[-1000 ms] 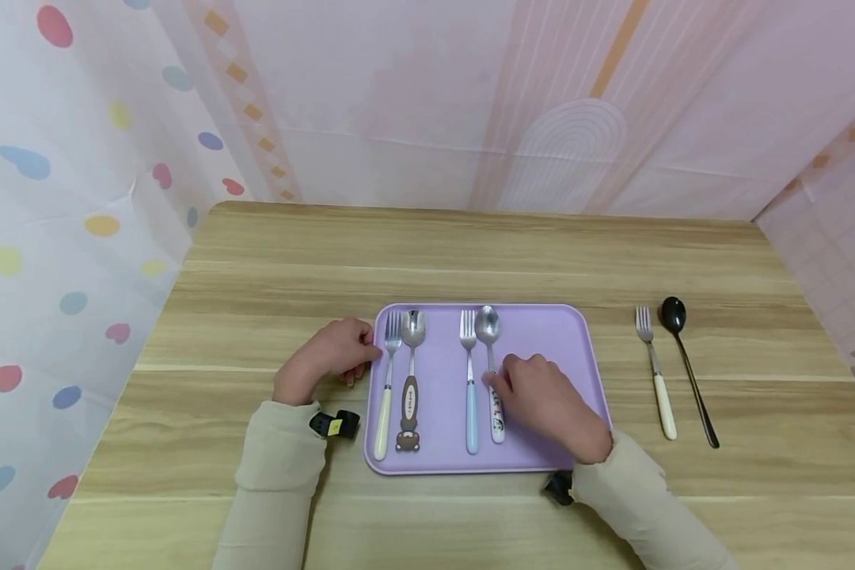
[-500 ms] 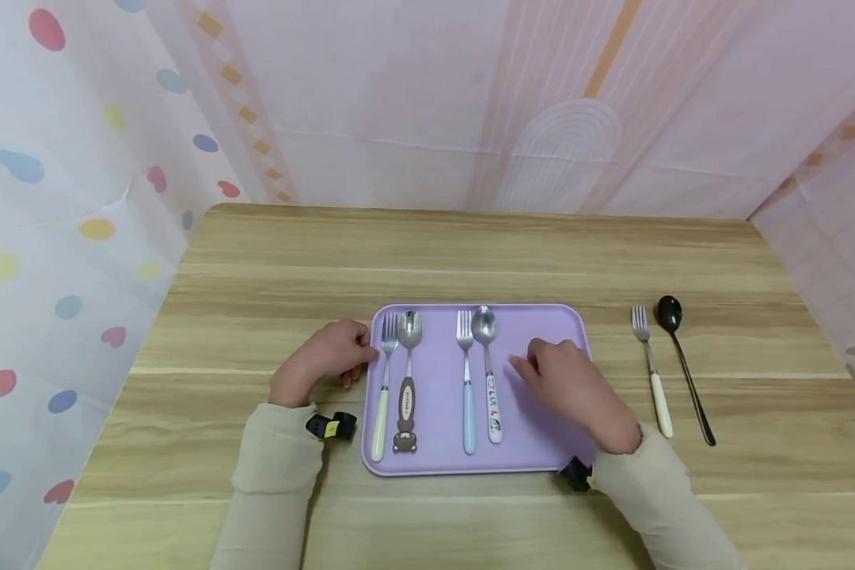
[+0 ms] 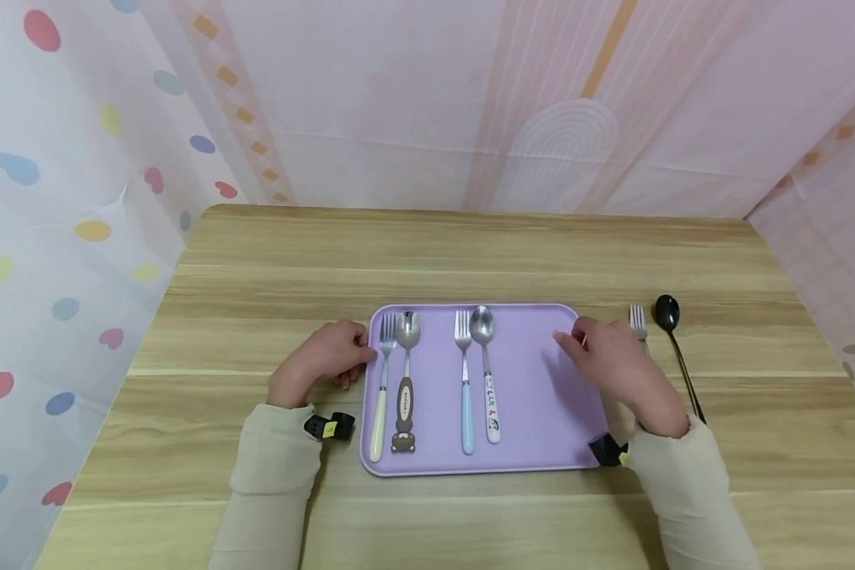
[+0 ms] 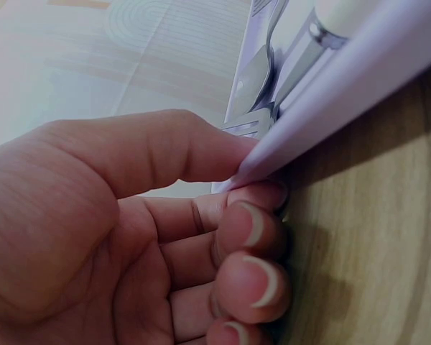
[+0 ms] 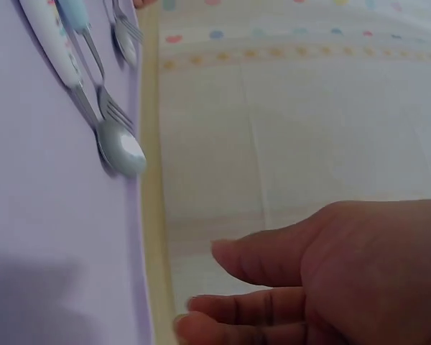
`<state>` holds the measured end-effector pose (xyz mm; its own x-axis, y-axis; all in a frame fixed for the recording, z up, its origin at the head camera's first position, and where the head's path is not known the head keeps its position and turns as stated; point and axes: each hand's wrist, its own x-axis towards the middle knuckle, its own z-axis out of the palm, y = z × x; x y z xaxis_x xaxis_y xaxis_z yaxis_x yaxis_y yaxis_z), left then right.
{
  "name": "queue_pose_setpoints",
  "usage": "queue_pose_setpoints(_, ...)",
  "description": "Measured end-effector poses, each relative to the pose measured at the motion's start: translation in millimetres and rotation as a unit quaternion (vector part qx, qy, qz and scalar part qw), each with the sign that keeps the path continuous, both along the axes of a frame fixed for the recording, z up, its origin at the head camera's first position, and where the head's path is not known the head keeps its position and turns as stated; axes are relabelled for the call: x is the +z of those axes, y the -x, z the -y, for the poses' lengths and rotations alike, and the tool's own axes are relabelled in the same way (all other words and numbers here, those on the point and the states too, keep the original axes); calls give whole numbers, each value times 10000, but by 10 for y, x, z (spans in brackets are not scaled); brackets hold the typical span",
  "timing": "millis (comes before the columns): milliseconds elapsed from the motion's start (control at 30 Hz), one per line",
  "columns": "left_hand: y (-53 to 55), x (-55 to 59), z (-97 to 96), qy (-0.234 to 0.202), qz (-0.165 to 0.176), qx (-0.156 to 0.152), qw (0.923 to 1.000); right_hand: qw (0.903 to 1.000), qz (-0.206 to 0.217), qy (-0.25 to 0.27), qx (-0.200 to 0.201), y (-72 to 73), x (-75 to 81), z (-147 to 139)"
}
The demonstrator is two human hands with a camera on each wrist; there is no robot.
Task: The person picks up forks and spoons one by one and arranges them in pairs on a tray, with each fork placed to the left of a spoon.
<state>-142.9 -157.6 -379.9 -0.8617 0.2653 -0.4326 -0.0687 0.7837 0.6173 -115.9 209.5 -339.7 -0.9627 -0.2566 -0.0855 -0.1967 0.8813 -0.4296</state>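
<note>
My left hand (image 3: 330, 353) pinches the left rim of the purple tray (image 3: 534, 404); in the left wrist view its thumb and forefinger meet on that rim. On the tray lie a cream-handled fork (image 3: 379, 419), a spoon with a brown bear handle (image 3: 404, 408), a blue-handled fork (image 3: 467, 412) and a spoon with a patterned white handle (image 3: 492, 404). Over the tray's right edge hovers my right hand (image 3: 618, 368), thumb and fingers apart with nothing between them. It partly covers another fork (image 3: 637, 318) lying right of the tray.
A black spoon (image 3: 666, 313) lies to the right of that fork, its handle end hidden by the right arm. The wooden table (image 3: 470, 253) reaches back to a patterned cloth (image 3: 413, 103).
My right hand has left the patterned white-handled spoon on the tray and moved right, toward the loose fork. The left hand keeps its hold on the tray's rim.
</note>
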Motion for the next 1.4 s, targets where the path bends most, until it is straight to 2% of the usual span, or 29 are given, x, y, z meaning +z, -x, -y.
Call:
queue_pose_setpoints(133,1,3,-1,10,37,13,10000,9997,240,-45,-6,37,31,-173)
queue_pose_setpoints(300,4,4,0,34,88,59,9999,9993,331,-159,-8,66,55,-370)
queue_pose_setpoints(567,-1,3,1,-3,118,45,9999,9936,1119,4,-167,55,107,-572)
queue_pose_setpoints(833,-6,-11,21,-41,96,35,9999,9863,1628,-58,-257,36,130,-768)
queue_pose_setpoints(1133,0,-6,42,-8,57,74,10000,9776,2067,-72,-386,80,111,-906)
queue_pose_setpoints(1400,-8,3,57,-33,58,55,10000,9678,2491,-137,-348,126,9,-1015)
